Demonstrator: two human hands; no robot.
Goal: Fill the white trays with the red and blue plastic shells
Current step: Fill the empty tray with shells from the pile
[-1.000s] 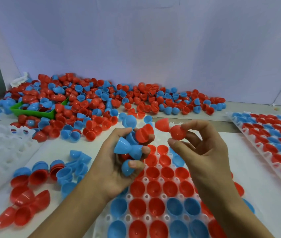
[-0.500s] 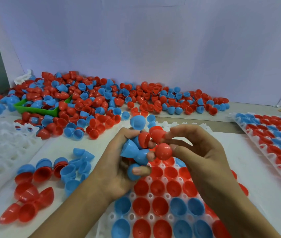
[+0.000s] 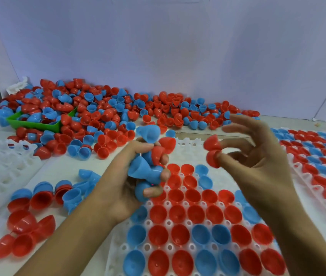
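- Red and blue shells lie heaped across the upper left and centre of the frame, against the pale wall.
- Left hand, at centre, is clenched round a bunch of blue and red shells; one blue shell sticks up above the fist and one red one juts out to its right.
- Right hand, right of centre, carries two red shells, one on the tip of each of two fingers, like caps; the other fingers are spread and curled, a little blurred. How firmly the caps sit I cannot tell.
- Both hands hover above the centre tray, apart from each other.
- White, this tray runs from the middle to the bottom edge of the frame. Its lower rows are filled with red and blue shells, open side up; the far rows near the top of it are bare.
- A second tray, at the right edge, is packed with red and blue shells in slanting bands.
- Bare white trays sit at the left edge.
- A green bin, upper left, is half buried in the heap and holds shells.
- A small group of loose shells, some nested in short stacks, lies at lower left, between the bare trays and the left forearm.
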